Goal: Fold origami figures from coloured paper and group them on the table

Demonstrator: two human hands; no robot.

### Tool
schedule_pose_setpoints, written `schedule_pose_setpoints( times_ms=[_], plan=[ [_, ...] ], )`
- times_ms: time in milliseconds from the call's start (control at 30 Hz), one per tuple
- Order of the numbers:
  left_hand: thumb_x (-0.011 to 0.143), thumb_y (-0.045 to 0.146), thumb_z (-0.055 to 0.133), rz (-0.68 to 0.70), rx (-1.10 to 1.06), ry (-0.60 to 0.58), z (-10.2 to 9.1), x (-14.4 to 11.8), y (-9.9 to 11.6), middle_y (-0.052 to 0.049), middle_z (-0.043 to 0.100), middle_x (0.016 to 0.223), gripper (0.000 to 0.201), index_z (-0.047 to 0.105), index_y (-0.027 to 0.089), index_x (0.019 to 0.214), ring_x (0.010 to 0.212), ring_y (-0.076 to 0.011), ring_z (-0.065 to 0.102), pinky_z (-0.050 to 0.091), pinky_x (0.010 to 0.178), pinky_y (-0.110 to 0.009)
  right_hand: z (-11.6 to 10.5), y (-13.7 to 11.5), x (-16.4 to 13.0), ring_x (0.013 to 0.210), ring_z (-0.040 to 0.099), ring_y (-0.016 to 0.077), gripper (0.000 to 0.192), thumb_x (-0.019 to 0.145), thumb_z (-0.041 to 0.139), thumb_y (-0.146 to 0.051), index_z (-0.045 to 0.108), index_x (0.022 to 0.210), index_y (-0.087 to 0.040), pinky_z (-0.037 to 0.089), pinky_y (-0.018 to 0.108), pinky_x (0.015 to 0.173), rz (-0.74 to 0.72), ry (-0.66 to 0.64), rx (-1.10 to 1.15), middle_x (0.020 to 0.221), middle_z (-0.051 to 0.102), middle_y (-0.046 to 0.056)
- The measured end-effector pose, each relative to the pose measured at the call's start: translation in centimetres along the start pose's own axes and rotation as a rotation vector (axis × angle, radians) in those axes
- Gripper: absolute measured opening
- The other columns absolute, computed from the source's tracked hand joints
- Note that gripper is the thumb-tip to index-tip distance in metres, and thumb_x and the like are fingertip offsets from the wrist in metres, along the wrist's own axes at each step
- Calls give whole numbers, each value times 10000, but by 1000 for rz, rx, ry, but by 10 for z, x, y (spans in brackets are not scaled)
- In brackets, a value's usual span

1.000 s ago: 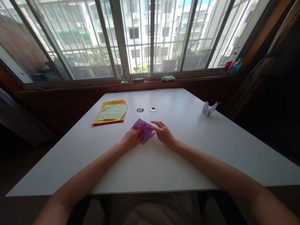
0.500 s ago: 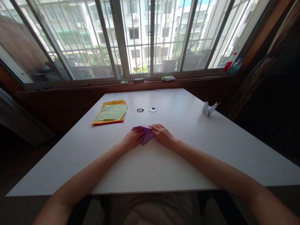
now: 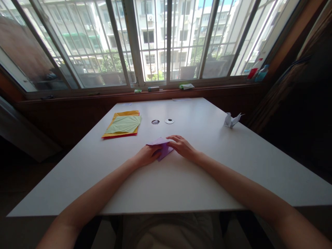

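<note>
Left hand point(image 3: 147, 155) and right hand point(image 3: 182, 148) work at the centre of the frame, both on the folded purple paper point(image 3: 164, 150), which rests on the white table point(image 3: 155, 193).

Left of centre: a pale green sheet point(image 3: 123, 124) with visible creases lies on a yellow sheet point(image 3: 129, 113). A red edge shows beneath them.

Centre, left side: the left hand lies over the near left part of the purple paper, its fingers partly hidden beneath a raised flap. Whether they grip or only press cannot be told.

Centre: the flap stands tilted up along the far side of the purple paper — the near point lies toward the table's front edge. Farther back sit a dark-rimmed round fitting point(image 3: 155, 122) and, to its right, a white round fitting point(image 3: 169, 121) with a dark centre.

Centre, right side: the right hand is half curled, fingertips at the flap's right corner; a firm pinch cannot be confirmed.

Right of centre: a folded white paper figure point(image 3: 230, 121) with pointed tips stands near the table's right edge. Upper right — a red-and-white bottle point(image 3: 252, 71) and a blue bottle point(image 3: 261, 73) stand side by side by the window point(image 3: 168, 45).
</note>
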State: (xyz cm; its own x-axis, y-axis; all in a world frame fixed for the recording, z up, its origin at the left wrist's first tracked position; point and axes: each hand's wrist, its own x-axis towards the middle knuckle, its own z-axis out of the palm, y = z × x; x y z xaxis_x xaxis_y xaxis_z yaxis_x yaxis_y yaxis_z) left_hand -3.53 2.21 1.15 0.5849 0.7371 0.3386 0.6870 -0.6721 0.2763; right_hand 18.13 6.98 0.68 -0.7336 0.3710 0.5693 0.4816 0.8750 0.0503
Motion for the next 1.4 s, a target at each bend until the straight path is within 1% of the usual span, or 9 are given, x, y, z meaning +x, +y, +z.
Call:
schedule_pose_setpoints(
  times_ms=[167,367,567,667,833,1033,1267,1333,1400],
  plan=[
    [805,272,453,47,-23,-21,2,0,8,-66,547,1158,352,504,202,1146,1074,-200,487,384,931,-331,-2,-3,2,1064,452,188,241,836,399,-95,577,964,-195,402,369,893,-28,-5,-23,1171,504,71],
    [798,257,459,35,-44,-27,5,-1,14,-61,558,1127,363,467,200,1157,1032,-194,513,411,902,-328,-5,-12,5,1112,418,219,207,848,414,-164,573,982,-173,394,413,897,-106,-32,-56,1177,497,100],
    [754,225,506,11,-12,-7,6,-3,15,-77,567,1046,311,496,161,1058,919,-203,547,451,796,-314,-2,-17,5,1078,442,226,210,837,427,-152,573,989,-154,403,406,888,-75,-18,-87,1164,501,110],
    [737,199,515,-1,-39,-1,5,-2,17,-76,568,1011,361,458,149,1090,859,-186,553,459,739,-288,-2,-19,5,1069,445,231,226,829,441,-145,561,1019,-139,402,395,892,-58,-18,-92,1158,504,116],
    [798,172,415,77,-11,-23,2,-2,18,-64,540,1066,284,499,198,1068,938,-170,525,433,806,-287,-3,-23,6,1048,463,227,237,835,426,-145,551,1036,-139,413,397,878,-26,-11,-68,1127,522,119],
    [792,306,470,34,45,-40,3,-1,17,-67,535,1070,265,543,205,1026,919,-184,536,448,784,-295,-3,-26,6,1025,482,217,244,829,424,-133,528,1050,-144,421,388,872,5,16,7,1106,537,118],
    [771,337,496,-45,88,-43,3,0,15,-55,562,1034,241,575,215,963,874,-186,555,464,721,-286,0,-25,3,996,511,182,267,808,440,-158,453,1070,-206,454,358,819,148,218,219,1094,526,87],
    [772,344,495,-56,96,-35,3,1,13,-56,571,1013,238,580,209,950,869,-185,555,465,718,-284,3,-22,2,964,531,184,355,782,490,-195,398,1125,-193,469,353,793,230,254,283,1092,516,101],
    [778,341,489,-46,92,-25,4,1,12,-54,577,1000,252,573,208,975,885,-184,552,461,739,-285,6,-18,1,916,553,185,490,745,549,-229,341,1186,-177,483,351,761,295,229,316,1099,509,117]
  ],
)
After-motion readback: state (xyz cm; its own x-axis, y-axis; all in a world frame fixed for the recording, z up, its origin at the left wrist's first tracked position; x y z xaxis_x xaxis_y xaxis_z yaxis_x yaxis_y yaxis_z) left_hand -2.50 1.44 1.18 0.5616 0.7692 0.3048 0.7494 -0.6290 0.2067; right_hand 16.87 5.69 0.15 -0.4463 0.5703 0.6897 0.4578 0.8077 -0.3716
